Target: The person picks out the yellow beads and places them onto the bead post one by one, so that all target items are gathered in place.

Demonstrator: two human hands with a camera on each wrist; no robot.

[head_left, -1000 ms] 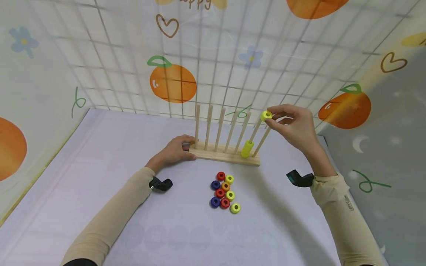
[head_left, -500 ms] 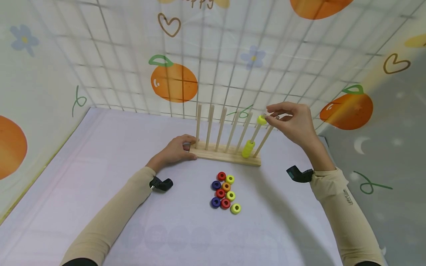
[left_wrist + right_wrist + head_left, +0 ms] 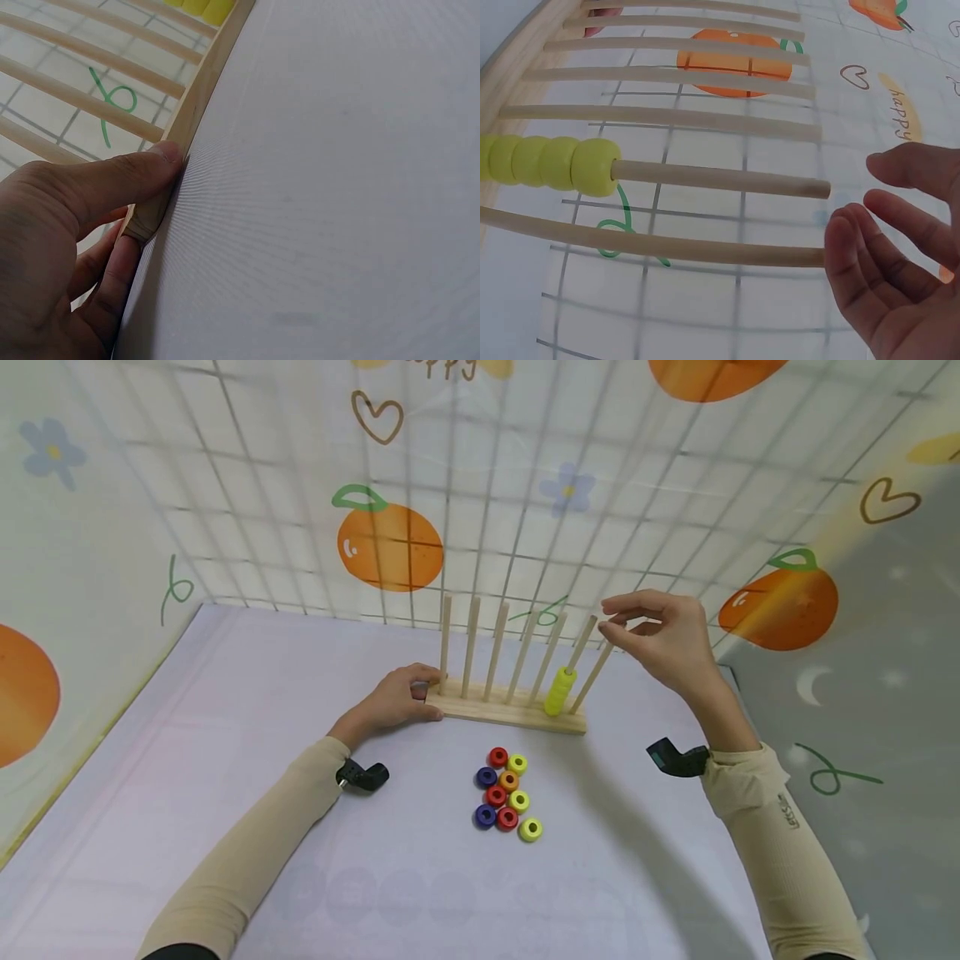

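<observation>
My left hand [image 3: 393, 696] grips the left end of the wooden bead stand's base [image 3: 502, 712]. In the left wrist view its thumb lies along the base [image 3: 195, 97], with fingers around the end. Several upright pegs rise from the stand. A stack of yellow beads [image 3: 560, 692] sits low on the second peg from the right, also seen in the right wrist view as yellow beads [image 3: 555, 163]. Near the tops of the two rightmost pegs hovers my right hand [image 3: 663, 635]; thumb and fingers are apart and hold nothing.
Loose beads [image 3: 496, 796] in red, yellow, dark blue and orange lie clustered on the white tabletop [image 3: 360, 868] in front of the stand. Behind it stands a wire grid with a fruit-printed sheet [image 3: 390, 547]. A camera [image 3: 677, 758] is worn on my right wrist.
The yellow bead pinched by my right hand went over the second peg from the right, was let go and dropped onto the stack. My left hand stayed on the base.
</observation>
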